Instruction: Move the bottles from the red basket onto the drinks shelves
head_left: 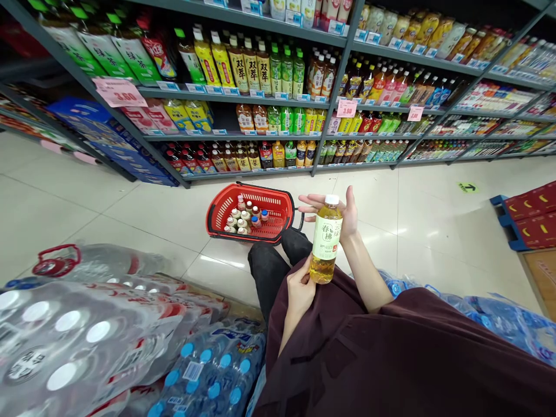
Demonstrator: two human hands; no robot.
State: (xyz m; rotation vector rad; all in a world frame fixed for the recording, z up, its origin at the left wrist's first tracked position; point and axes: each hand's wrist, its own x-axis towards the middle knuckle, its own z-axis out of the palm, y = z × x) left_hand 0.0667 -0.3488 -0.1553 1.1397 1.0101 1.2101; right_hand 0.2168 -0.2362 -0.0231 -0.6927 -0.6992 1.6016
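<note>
The left hand (300, 292) is pinching the upright amber-drink bottle (326, 238) near its base above the lap (343, 304), while the right hand (348, 219) is holding its fingers spread behind the upper part.

Bright light streaks the floor (165, 211) with glare; edges look stretched.

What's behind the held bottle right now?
Behind the bottle, the right hand is spread open, fingers showing left of it and the thumb right. The bottle hides that hand's middle; whether they touch can't be seen.
</note>
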